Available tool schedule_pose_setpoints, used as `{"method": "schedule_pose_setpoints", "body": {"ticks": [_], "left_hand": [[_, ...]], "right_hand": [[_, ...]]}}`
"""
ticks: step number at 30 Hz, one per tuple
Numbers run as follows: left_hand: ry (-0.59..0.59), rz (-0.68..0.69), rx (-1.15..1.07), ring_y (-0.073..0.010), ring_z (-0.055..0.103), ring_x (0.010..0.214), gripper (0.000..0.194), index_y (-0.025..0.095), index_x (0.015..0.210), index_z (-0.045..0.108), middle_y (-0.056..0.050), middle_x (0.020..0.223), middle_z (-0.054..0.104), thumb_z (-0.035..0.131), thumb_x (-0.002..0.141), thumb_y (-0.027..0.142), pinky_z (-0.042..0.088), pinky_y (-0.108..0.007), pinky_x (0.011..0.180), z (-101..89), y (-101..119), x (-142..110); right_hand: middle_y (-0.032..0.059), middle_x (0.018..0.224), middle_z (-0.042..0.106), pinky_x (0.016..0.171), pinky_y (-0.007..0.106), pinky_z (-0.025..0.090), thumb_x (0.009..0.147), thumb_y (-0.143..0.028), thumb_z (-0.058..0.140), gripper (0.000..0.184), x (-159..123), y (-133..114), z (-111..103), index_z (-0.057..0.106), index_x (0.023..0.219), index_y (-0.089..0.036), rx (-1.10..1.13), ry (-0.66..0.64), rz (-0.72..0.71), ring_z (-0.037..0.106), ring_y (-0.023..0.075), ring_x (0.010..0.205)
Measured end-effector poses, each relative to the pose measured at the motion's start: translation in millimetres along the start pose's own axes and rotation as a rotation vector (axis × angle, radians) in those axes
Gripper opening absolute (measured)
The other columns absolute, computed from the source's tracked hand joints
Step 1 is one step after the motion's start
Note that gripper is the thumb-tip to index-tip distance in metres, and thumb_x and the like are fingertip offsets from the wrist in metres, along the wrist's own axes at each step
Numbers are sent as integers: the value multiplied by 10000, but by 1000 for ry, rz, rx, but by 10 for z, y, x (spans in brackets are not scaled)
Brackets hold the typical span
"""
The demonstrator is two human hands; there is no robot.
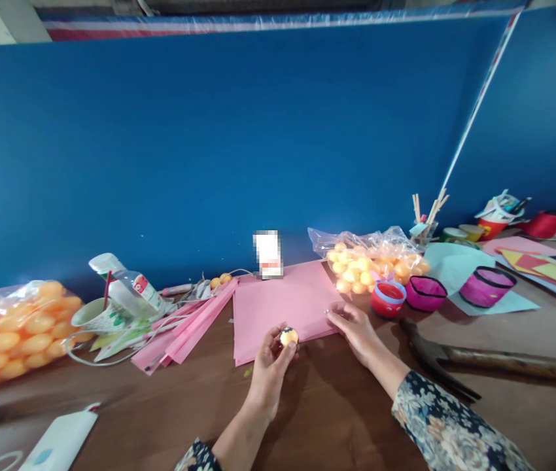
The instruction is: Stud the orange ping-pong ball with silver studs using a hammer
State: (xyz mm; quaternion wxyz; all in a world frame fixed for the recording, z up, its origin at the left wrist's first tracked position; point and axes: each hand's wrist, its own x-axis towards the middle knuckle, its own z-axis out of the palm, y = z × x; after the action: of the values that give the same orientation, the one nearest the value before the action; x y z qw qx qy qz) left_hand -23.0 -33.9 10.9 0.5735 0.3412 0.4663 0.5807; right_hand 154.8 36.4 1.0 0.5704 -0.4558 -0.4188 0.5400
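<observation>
My left hand (269, 366) is closed around a small yellow ball (288, 337), held between thumb and fingers. Dark jagged marks run along the ball's upper edge. The ball is just in front of a stack of pink paper (278, 307) on the brown table. Over the right front part of that paper, my right hand (354, 330) has its thumb and fingers stretched toward the left. I see nothing held in it. Red and magenta round cups, a red one (388, 299) and a magenta one (425, 292), stand beyond my right hand.
Bags of balls lie left (17, 333) and right (371, 265). Pink strips (184, 333) and a bottle (138, 294) are left of the paper. A wooden-handled hammer-like tool (513, 363) lies right; a white power bank-like box (62, 438) is front left. A blue partition (239, 144) stands behind.
</observation>
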Motion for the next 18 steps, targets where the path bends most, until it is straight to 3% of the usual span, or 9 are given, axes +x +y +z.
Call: {"method": "schedule_pose_setpoints", "body": {"ticks": [11,18], "left_hand": [[-20,67,165,-177,552,971,534,198,1164,521,-70,1121,591,682,663,293,459,-269,810,24,25,4],[-9,80,195,-191,588,930,533,181,1163,492,-97,1089,608,672,672,281,472,-310,808,3,-19,31]], "right_hand": [[8,673,613,549,249,503,577,-410,742,361,-79,-55,48,649,805,-147,28,21,30,600,141,613],[-5,651,614,555,256,490,628,-450,695,304,-273,-57,248,620,747,-180,-119,-97,-65,584,142,587]]}}
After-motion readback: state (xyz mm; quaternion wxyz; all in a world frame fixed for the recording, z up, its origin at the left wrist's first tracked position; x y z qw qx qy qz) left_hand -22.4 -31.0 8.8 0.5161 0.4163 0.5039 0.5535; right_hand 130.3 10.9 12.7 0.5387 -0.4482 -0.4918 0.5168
